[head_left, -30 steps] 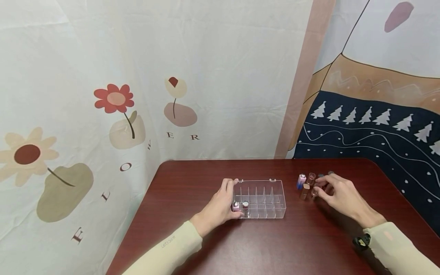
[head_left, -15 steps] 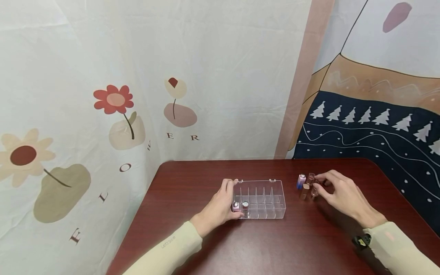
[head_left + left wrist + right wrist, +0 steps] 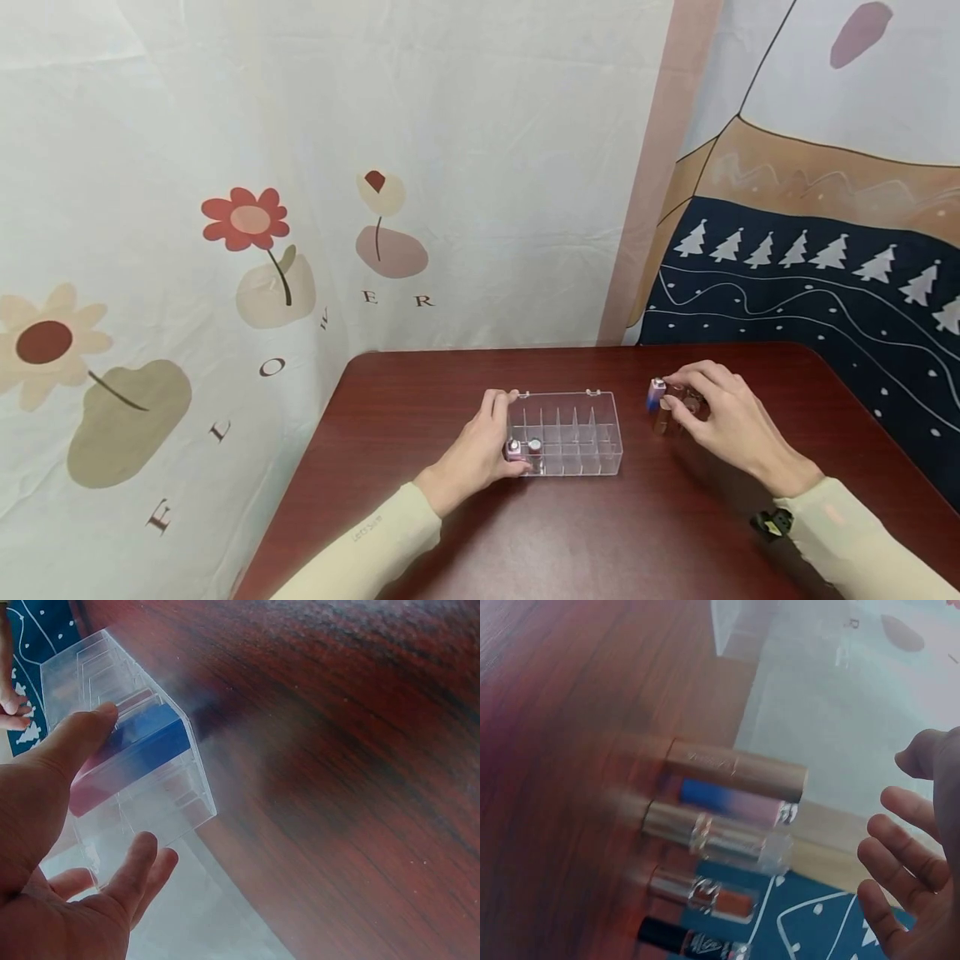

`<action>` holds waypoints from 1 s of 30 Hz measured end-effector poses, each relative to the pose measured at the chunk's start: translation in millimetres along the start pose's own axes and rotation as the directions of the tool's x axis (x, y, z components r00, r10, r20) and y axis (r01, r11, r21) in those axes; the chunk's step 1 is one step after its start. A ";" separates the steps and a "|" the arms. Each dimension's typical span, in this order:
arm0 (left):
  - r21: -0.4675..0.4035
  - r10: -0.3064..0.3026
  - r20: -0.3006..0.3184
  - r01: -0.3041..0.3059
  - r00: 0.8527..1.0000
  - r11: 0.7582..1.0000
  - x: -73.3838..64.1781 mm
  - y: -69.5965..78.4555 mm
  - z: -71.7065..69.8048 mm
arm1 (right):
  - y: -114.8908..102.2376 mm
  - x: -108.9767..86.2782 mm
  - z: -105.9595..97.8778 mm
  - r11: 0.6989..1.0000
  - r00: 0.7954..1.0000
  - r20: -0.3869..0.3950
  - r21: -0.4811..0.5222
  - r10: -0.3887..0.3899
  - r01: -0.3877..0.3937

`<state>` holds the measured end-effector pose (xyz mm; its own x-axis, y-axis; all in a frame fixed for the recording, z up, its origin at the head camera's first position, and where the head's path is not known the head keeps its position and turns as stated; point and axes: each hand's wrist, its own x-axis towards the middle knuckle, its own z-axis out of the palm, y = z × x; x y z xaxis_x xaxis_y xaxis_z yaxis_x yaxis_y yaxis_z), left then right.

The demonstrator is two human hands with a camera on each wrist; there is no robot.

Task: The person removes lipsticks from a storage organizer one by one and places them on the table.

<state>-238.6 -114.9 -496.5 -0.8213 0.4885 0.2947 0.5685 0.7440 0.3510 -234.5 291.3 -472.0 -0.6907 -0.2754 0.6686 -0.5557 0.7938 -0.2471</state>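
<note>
My left hand (image 3: 468, 450) grips the left end of a clear divided organizer box (image 3: 585, 461), thumb in front and fingers behind. Two lipsticks stand in its left compartments; a blue-and-pink one (image 3: 150, 746) shows through the wall beside my thumb in the left wrist view. My right hand (image 3: 731, 425) hovers by several upright lipsticks, thumb and fingers apart with nothing between them. These include a blue-and-pink lipstick (image 3: 731, 802), a gold-brown tube (image 3: 735, 769), a clear-capped lipstick (image 3: 720, 838), an orange one (image 3: 731, 901) and a black tube (image 3: 664, 934). In the head view my fingers partly hide them.
The dark red wooden table (image 3: 570, 542) carries everything. Behind it hangs a pale flower-print cloth (image 3: 487, 208), with a navy tree-print cloth (image 3: 787, 292) at the right. A dark watch (image 3: 772, 523) is on my right wrist.
My right hand has moved left across the lipsticks toward the blue-and-pink one, covering more of the group. My left hand keeps its grip on the box.
</note>
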 end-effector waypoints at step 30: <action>-0.008 0.007 -0.014 -0.007 1.000 1.000 -2.4 -0.1 0.2 | -68.9 31.2 46.2 0.953 0.953 0.105 0.137 -0.285 0.270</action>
<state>-236.7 -116.0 -497.5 -0.8167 0.4872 0.3092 0.5745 0.7370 0.3560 -239.1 202.9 -466.5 -0.5483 -0.5456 0.6338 -0.7795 0.6079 -0.1510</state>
